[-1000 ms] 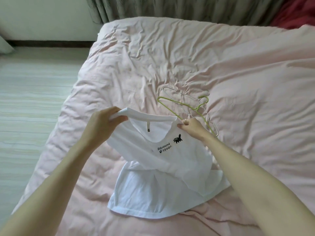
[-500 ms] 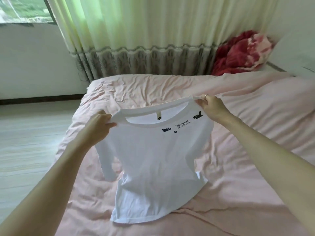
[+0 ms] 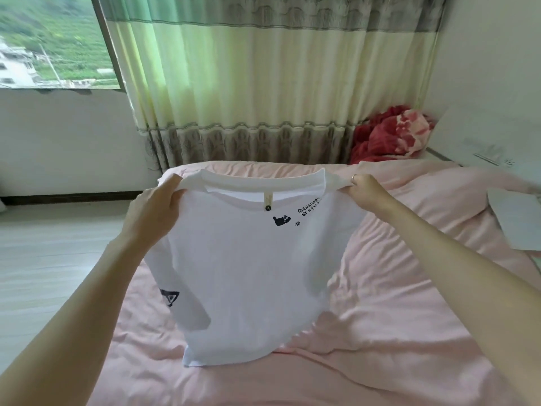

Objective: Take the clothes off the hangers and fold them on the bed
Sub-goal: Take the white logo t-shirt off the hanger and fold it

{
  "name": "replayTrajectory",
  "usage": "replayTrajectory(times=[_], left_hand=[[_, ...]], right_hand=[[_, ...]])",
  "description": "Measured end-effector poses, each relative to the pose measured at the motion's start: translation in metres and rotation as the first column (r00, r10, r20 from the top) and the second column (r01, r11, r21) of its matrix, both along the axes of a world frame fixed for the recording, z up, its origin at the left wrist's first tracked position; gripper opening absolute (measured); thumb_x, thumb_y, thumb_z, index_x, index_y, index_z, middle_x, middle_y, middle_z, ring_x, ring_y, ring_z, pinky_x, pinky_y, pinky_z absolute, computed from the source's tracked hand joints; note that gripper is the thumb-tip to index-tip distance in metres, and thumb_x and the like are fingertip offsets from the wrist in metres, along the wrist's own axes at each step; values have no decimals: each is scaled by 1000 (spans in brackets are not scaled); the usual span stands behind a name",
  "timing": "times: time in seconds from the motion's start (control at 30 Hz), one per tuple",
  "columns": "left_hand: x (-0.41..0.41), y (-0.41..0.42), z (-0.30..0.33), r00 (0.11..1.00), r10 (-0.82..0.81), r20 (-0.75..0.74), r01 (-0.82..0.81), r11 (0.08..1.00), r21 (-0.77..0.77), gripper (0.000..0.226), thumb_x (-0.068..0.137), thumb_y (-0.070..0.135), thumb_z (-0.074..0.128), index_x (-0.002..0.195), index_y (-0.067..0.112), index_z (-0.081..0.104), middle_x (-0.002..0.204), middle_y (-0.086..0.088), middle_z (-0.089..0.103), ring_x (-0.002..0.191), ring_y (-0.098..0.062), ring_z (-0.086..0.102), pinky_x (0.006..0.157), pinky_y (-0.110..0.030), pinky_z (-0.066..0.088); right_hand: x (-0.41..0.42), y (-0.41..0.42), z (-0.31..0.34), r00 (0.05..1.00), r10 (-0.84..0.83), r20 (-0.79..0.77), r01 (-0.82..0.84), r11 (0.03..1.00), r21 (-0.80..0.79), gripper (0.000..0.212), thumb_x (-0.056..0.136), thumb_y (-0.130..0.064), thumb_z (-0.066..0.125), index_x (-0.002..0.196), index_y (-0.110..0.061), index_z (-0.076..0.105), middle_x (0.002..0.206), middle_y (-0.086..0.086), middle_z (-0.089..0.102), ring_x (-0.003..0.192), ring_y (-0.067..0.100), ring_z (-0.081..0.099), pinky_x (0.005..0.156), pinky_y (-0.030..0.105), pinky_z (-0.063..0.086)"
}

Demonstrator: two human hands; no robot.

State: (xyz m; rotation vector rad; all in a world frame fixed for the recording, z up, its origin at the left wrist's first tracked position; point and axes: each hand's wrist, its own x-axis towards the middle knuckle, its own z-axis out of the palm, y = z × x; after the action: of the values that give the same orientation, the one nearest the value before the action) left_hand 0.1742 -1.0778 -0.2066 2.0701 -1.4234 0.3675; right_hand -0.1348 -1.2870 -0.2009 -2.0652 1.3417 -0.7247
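A white T-shirt (image 3: 248, 273) with small dark prints near the collar hangs spread in front of me above the pink bed (image 3: 395, 332). My left hand (image 3: 152, 212) grips its left shoulder and my right hand (image 3: 366, 191) grips its right shoulder, holding the collar taut. The hem rests on the bedsheet. One sleeve with a dark triangle print hangs at the lower left. The hangers are hidden behind the shirt or out of view.
A red blanket (image 3: 389, 136) lies bunched at the far right of the bed by the curtain (image 3: 263, 83). A white item (image 3: 515, 221) lies at the right edge. Pale floor (image 3: 52, 253) runs along the bed's left side.
Both hands have lifted the shirt from the bed and pulled its shoulders apart, so it now hangs open. The view tilted up; the hangers are no longer seen.
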Motion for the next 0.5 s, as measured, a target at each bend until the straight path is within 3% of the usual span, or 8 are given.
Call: replayTrajectory(times=[0.1, 0.13, 0.2, 0.27, 0.33, 0.43, 0.5], left_hand=[[-17, 36, 5, 998, 30, 64, -41, 982, 185, 47, 83, 58, 60, 97, 13, 59, 92, -14, 67, 88, -37, 60, 67, -38, 39], [-22, 48, 6, 995, 43, 90, -65, 961, 267, 54, 75, 66, 63, 92, 15, 60, 89, -8, 66, 87, -33, 59, 66, -36, 38], [-21, 62, 3, 990, 28, 137, -80, 917, 392, 49, 74, 62, 66, 86, 15, 60, 89, -3, 64, 87, -28, 56, 64, -34, 38], [-15, 74, 1, 995, 26, 94, -62, 910, 410, 35, 84, 43, 65, 84, 8, 62, 92, -4, 61, 92, -29, 56, 68, -35, 42], [-9, 84, 0, 1000, 15, -20, -9, 957, 289, 28, 88, 24, 63, 74, 0, 57, 85, -8, 53, 88, -34, 54, 70, -37, 42], [-14, 87, 4, 986, 57, -158, -39, 993, 115, 17, 91, 7, 56, 79, -5, 57, 80, -19, 55, 80, -36, 51, 65, -34, 31], [-22, 86, 4, 964, 63, -257, -50, 997, 55, 12, 92, 4, 52, 87, -4, 59, 80, -18, 56, 79, -34, 49, 65, -33, 29]], right_hand=[[-12, 19, 2, 946, -37, 322, -13, 988, 153, 28, 87, -23, 57, 90, 5, 61, 88, 8, 58, 80, 19, 54, 69, 31, 45], [-14, 29, 1, 929, -43, 368, -18, 987, 160, 26, 88, -22, 56, 87, 4, 61, 86, 8, 59, 80, 20, 55, 70, 33, 46], [-15, 46, 2, 941, -23, 337, -14, 994, 107, 19, 89, -20, 54, 78, -6, 59, 80, 5, 58, 77, 19, 53, 68, 32, 42], [-18, 60, 2, 983, 56, 172, -62, 998, 26, 24, 87, -29, 58, 76, -8, 57, 79, 4, 59, 79, 23, 54, 68, 33, 41], [-27, 74, 6, 984, 122, -127, -128, 991, -45, 40, 82, -46, 64, 85, -7, 59, 87, 6, 61, 87, 26, 55, 73, 34, 40], [-36, 87, 6, 811, 61, -581, -244, 939, -243, 63, 72, -64, 66, 101, -8, 60, 104, 9, 63, 104, 28, 55, 85, 35, 41], [-38, 89, 0, 736, 52, -674, -299, 920, -255, 54, 75, -58, 66, 102, -11, 62, 105, 8, 66, 103, 28, 58, 81, 34, 44]])
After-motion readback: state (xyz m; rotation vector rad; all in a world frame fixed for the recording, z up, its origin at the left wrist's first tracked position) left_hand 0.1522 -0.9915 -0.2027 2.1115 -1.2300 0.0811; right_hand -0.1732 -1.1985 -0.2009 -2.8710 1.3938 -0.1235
